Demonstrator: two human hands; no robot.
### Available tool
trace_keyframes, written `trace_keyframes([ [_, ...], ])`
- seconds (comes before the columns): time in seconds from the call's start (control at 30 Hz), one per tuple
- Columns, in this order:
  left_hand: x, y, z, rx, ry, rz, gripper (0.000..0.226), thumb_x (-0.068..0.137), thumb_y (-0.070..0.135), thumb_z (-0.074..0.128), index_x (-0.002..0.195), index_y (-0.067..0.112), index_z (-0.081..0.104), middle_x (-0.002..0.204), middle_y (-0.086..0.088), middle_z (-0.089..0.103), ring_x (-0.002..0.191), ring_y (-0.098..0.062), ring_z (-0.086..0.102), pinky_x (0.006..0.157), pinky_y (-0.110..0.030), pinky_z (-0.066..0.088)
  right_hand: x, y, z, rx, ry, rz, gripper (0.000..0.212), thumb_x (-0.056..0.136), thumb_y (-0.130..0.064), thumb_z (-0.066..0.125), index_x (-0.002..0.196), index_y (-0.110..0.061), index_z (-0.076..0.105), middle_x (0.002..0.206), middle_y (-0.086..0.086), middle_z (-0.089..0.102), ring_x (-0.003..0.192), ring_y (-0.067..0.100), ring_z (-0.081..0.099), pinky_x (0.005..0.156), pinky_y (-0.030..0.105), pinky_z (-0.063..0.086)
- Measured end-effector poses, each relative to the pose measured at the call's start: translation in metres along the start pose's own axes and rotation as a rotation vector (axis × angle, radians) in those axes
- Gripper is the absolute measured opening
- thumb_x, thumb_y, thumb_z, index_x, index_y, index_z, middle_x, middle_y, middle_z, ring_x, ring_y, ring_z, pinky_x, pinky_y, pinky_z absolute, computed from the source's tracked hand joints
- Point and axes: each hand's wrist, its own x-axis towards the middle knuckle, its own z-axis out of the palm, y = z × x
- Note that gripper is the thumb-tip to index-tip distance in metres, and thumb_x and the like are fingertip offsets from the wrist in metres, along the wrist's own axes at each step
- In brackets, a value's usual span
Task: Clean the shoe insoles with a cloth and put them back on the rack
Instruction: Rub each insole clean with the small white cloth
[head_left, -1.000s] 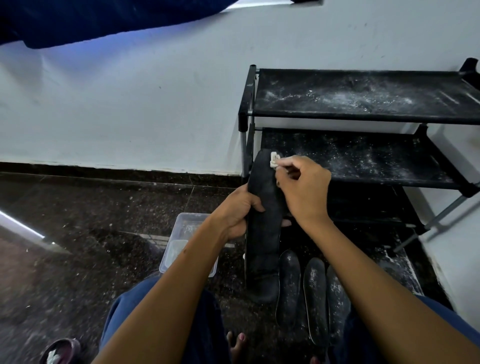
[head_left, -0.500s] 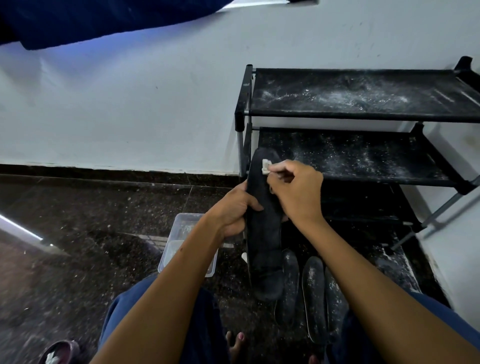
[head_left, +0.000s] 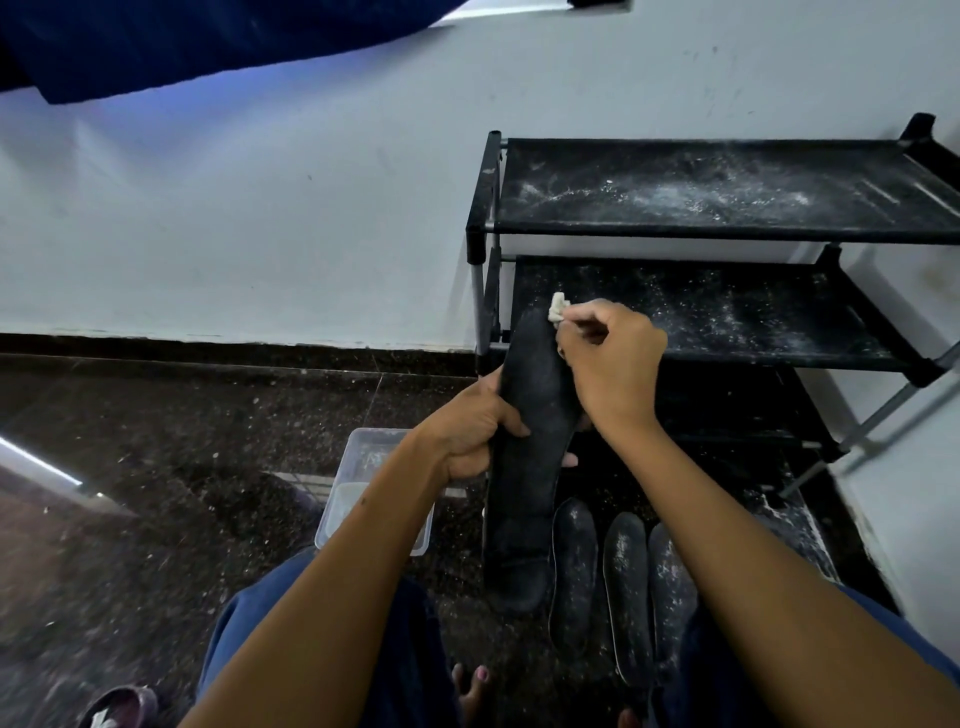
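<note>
Black insole (head_left: 530, 457) held upright before the rack (head_left: 727, 234), toe end up, heel end low near the floor; left hand (head_left: 467, 431) clamped round its middle, thumb across the front face, fingers wrapped behind; right hand (head_left: 610, 358) curled on a small white cloth (head_left: 558, 310), pinching it against the top right edge of the insole; only a scrap of cloth visible beyond the fingertips.

Three more dark insoles (head_left: 626, 597) lying side by side on the floor (head_left: 182, 467) just right of the held one's lower end, dusted with white specks; rightmost partly hidden by the right forearm.

Black rack standing against the white wall (head_left: 260, 208), top shelf and middle shelf both streaked with white powder; lower tier in shadow, contents not discernible.

Clear plastic container (head_left: 363, 467) on the dark speckled floor to the left of the held insole, partly hidden by the left forearm; something pale inside, not identifiable.

Blue-clad knees at the bottom of the head view, bare toes (head_left: 472, 680) between them; part of a sandal (head_left: 119, 709) at the lower left corner; dark blue fabric (head_left: 182, 41) across the upper left.
</note>
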Motion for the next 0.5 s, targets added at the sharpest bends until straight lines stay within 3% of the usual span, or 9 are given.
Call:
trace_keyframes([
  [0.1, 0.002, 0.0, 0.0, -0.034, 0.032, 0.038, 0.074, 0.073, -0.031, 0.02, 0.12, 0.015, 0.053, 0.105, -0.02, 0.063, 0.091, -0.044, 0.063, 0.073, -0.061, 0.053, -0.006, 0.002, 0.0, -0.004, -0.031, 0.04, 0.015, 0.073, -0.003, 0.067, 0.083, -0.01, 0.075, 0.075, -0.002, 0.071, 0.067, 0.007, 0.064, 0.071, 0.02, 0.054],
  [0.17, 0.006, 0.001, -0.001, -0.012, 0.106, 0.083, 0.076, 0.068, -0.031, 0.021, 0.117, 0.016, 0.055, 0.094, -0.015, 0.066, 0.086, -0.033, 0.065, 0.072, -0.049, 0.057, -0.016, -0.001, 0.005, 0.015, -0.111, -0.015, 0.012, 0.069, -0.003, 0.069, 0.077, -0.01, 0.074, 0.07, -0.002, 0.069, 0.06, 0.005, 0.061, 0.063, 0.015, 0.05],
  [0.27, 0.009, 0.004, -0.003, 0.062, 0.194, 0.119, 0.075, 0.066, -0.03, 0.023, 0.118, 0.014, 0.053, 0.087, -0.008, 0.067, 0.085, -0.024, 0.06, 0.069, -0.031, 0.054, -0.024, -0.006, 0.012, 0.067, -0.216, -0.158, 0.008, 0.068, -0.003, 0.07, 0.074, -0.008, 0.073, 0.068, 0.002, 0.067, 0.055, 0.01, 0.059, 0.058, 0.021, 0.05],
  [0.33, 0.006, 0.004, -0.001, 0.066, 0.191, 0.104, 0.078, 0.067, -0.031, 0.021, 0.121, 0.016, 0.052, 0.09, -0.01, 0.068, 0.083, -0.027, 0.064, 0.067, -0.036, 0.057, -0.021, -0.004, 0.012, 0.076, -0.199, -0.189, 0.014, 0.07, 0.0, 0.069, 0.08, -0.008, 0.074, 0.074, 0.005, 0.069, 0.06, 0.012, 0.061, 0.061, 0.022, 0.051],
  [0.43, 0.003, 0.001, 0.004, 0.089, 0.11, 0.064, 0.095, 0.068, -0.031, 0.02, 0.132, 0.033, 0.046, 0.111, -0.016, 0.065, 0.091, -0.041, 0.064, 0.072, -0.063, 0.053, -0.015, 0.001, 0.01, 0.04, -0.1, -0.165, 0.019, 0.076, -0.001, 0.065, 0.091, -0.01, 0.074, 0.087, 0.002, 0.071, 0.072, 0.007, 0.063, 0.073, 0.022, 0.053],
  [0.5, 0.004, 0.0, 0.004, 0.139, 0.102, 0.056, 0.098, 0.069, -0.031, 0.021, 0.136, 0.038, 0.041, 0.115, -0.017, 0.062, 0.089, -0.041, 0.064, 0.067, -0.059, 0.055, -0.015, 0.0, 0.011, 0.025, -0.119, -0.193, 0.022, 0.077, -0.002, 0.063, 0.095, -0.011, 0.073, 0.09, 0.001, 0.07, 0.077, 0.006, 0.062, 0.077, 0.023, 0.052],
])
